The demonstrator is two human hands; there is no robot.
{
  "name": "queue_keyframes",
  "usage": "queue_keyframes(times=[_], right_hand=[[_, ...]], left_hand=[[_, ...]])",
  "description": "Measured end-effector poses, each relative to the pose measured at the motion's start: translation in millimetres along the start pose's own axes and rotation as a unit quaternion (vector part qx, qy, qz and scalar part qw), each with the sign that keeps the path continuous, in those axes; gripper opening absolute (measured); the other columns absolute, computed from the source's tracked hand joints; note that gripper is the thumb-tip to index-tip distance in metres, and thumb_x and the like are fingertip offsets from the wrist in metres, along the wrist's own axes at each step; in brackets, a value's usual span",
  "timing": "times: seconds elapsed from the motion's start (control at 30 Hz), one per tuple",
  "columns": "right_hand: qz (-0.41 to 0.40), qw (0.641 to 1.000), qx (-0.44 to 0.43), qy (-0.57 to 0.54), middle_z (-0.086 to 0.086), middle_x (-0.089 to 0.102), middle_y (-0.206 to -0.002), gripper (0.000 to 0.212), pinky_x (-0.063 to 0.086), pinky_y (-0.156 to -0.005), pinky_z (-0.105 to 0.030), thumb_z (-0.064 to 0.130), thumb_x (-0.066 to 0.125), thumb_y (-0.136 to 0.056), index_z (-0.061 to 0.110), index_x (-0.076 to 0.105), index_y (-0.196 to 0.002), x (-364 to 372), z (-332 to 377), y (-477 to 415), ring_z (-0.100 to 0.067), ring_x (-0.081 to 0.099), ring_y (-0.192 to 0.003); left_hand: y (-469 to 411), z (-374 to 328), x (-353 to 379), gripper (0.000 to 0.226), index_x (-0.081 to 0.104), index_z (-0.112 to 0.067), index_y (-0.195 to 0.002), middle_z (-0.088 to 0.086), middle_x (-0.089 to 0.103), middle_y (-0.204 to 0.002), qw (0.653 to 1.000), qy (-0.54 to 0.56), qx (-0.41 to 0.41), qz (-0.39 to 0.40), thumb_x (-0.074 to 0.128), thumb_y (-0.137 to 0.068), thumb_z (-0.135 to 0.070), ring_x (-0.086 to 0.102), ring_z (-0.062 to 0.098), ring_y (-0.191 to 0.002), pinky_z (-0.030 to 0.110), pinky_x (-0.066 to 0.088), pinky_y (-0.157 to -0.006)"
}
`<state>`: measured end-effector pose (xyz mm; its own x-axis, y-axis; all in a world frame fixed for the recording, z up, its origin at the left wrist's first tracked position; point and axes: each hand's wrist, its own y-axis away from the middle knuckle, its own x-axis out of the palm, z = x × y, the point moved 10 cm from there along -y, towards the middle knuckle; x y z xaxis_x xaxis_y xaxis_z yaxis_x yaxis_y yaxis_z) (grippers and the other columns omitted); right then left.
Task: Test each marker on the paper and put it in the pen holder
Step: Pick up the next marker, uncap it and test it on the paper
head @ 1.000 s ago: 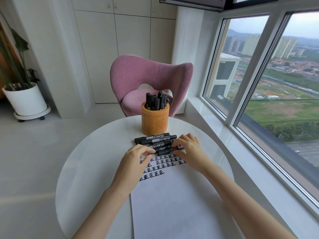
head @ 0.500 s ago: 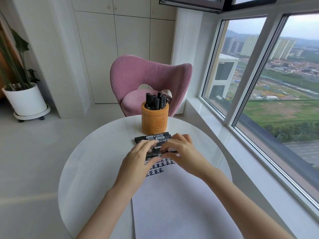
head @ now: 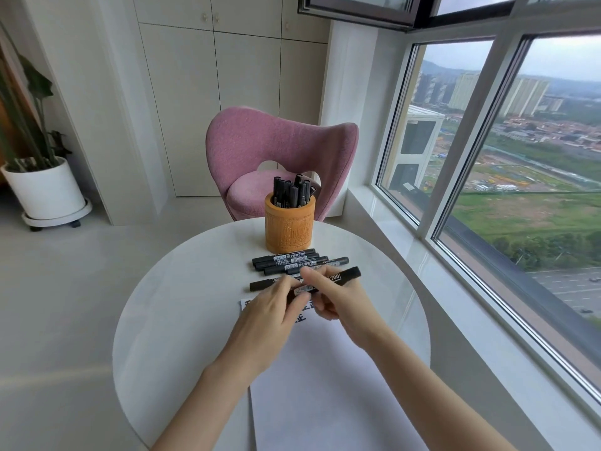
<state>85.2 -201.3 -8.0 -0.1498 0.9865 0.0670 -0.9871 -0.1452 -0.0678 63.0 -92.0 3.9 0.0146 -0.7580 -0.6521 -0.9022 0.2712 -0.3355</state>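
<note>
While held level above the far end of the paper (head: 325, 385), lies crosswise, long axis left to right: one black marker (head: 348, 275), both ends clear of the fingers. Left hand (head: 270, 317) pinching the left part of the barrel between thumb and fingertips; right hand (head: 338, 297) closed round the right part, forefinger laid along the top. Nearer to either end: its own hand, so probably a straight pull apart for uncapping; which end carries the cap, impossible to tell.

Just beyond, toward the far edge of the round table (head: 182, 288): a row of loose markers (head: 286, 260) lying parallel, untested by the look of it. Behind those, upright near the far edge: the pen holder (head: 289, 227), already crowded with markers. Under the hands, rows of written test marks, partly hidden. Nothing between marker and paper.
</note>
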Motion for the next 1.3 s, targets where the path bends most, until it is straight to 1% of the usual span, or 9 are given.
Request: queue_keyframes(times=[0.23, 0.4, 0.57, 0.7, 0.8, 0.93, 1.07, 1.17, 1.3], right_hand=[[0.032, 0.999, -0.014, -0.003, -0.008, 0.045, -0.046, 0.032, 0.029, -0.041, -0.021, 0.006, 0.057, -0.093, 0.007, 0.045, -0.064, 13.0, 3.6, 3.7, -0.018, 0.036, -0.042], [0.06, 0.998, -0.013, 0.004, -0.007, 0.046, -0.047, 0.031, 0.03, -0.042, -0.021, 0.007, 0.055, -0.094, 0.008, 0.044, -0.065, 15.3, 2.3, 2.3, -0.019, 0.037, -0.045], [0.003, 1.0, -0.005, -0.01, -0.01, 0.044, -0.047, 0.024, 0.022, -0.043, -0.026, 0.008, 0.054, -0.093, 0.005, 0.048, -0.07, 3.9, 2.3, -0.9, -0.019, 0.036, -0.04], [-0.084, 0.995, 0.015, -0.05, -0.022, 0.064, -0.062, 0.026, 0.029, -0.042, -0.023, 0.013, 0.044, -0.094, 0.002, 0.066, -0.087, -25.1, -1.0, -1.6, -0.029, 0.062, -0.052], [-0.116, 0.991, 0.058, -0.014, -0.019, 0.069, -0.068, 0.027, 0.029, -0.042, -0.021, 0.023, 0.055, -0.094, 0.0, 0.068, -0.091, -35.1, -15.3, -0.4, -0.026, 0.069, -0.061], [-0.147, 0.986, 0.051, 0.066, -0.005, 0.054, -0.049, 0.031, 0.027, -0.037, -0.017, 0.029, 0.07, -0.087, 0.012, 0.053, -0.067, -33.8, -21.8, 2.3, -0.012, 0.048, -0.038], [-0.177, 0.977, 0.022, 0.117, 0.007, 0.039, -0.043, 0.045, 0.027, -0.04, -0.017, 0.025, 0.072, -0.085, 0.018, 0.037, -0.056, -35.8, -23.4, 1.7, -0.008, 0.032, -0.037], [-0.203, 0.966, 0.011, 0.162, 0.011, 0.037, -0.042, 0.041, 0.025, -0.042, -0.015, 0.018, 0.067, -0.085, 0.012, 0.039, -0.056, -39.8, -25.5, 2.2, -0.005, 0.03, -0.04], [-0.222, 0.958, -0.006, 0.181, -0.005, 0.039, -0.055, 0.03, 0.024, -0.043, -0.016, 0.006, 0.059, -0.082, -0.009, 0.043, -0.063, -41.3, -26.8, 5.6, -0.007, 0.028, -0.047]], left_hand=[[5.6, 2.0, -6.8, 0.023, 0.056, -0.034, -0.107, -0.006, 0.065, -0.075, 1.0, -0.017, -0.003, 0.006, 0.04, -0.095, -0.044, 0.051, 0.013, -0.067, 0.034, 0.046, -0.07], [6.2, 15.2, 3.9, 0.034, 0.06, -0.036, -0.096, -0.011, 0.071, -0.084, 0.991, 0.114, -0.046, 0.058, 0.042, -0.082, -0.061, 0.064, 0.009, -0.084, 0.041, 0.05, -0.084], [3.6, 15.6, -3.9, 0.031, 0.057, -0.032, -0.092, -0.009, 0.061, -0.073, 0.991, 0.129, -0.035, 0.029, 0.048, -0.084, -0.06, 0.051, 0.008, -0.065, 0.027, 0.042, -0.065], [7.0, 36.7, -10.5, 0.011, 0.052, -0.032, -0.099, -0.008, 0.05, -0.067, 0.981, 0.178, -0.083, -0.004, 0.042, -0.097, -0.03, 0.043, 0.005, -0.062, 0.016, 0.033, -0.059], [13.3, 47.9, -6.7, 0.015, 0.051, -0.029, -0.101, -0.002, 0.055, -0.077, 0.978, 0.184, -0.098, -0.001, 0.043, -0.097, -0.016, 0.048, 0.003, -0.066, 0.015, 0.038, -0.065], [19.1, 50.4, -8.1, 0.012, 0.057, -0.02, -0.092, -0.003, 0.065, -0.077, 0.976, 0.194, -0.098, -0.027, 0.056, -0.091, -0.008, 0.058, -0.002, -0.066, 0.007, 0.041, -0.064], [22.6, 60.0, -9.2, 0.015, 0.067, -0.023, -0.089, -0.008, 0.069, -0.079, 0.977, 0.183, -0.105, -0.042, 0.065, -0.085, -0.008, 0.064, 0.001, -0.073, 0.006, 0.044, -0.067], [22.6, 66.5, -8.2, 0.017, 0.069, -0.028, -0.089, -0.006, 0.071, -0.084, 0.981, 0.159, -0.105, -0.045, 0.068, -0.083, -0.012, 0.064, 0.002, -0.076, 0.01, 0.046, -0.071], [23.0, 68.9, -6.2, 0.017, 0.069, -0.028, -0.089, -0.009, 0.071, -0.08, 0.982, 0.149, -0.108, -0.048, 0.067, -0.084, -0.012, 0.066, 0.002, -0.074, 0.011, 0.047, -0.072]])
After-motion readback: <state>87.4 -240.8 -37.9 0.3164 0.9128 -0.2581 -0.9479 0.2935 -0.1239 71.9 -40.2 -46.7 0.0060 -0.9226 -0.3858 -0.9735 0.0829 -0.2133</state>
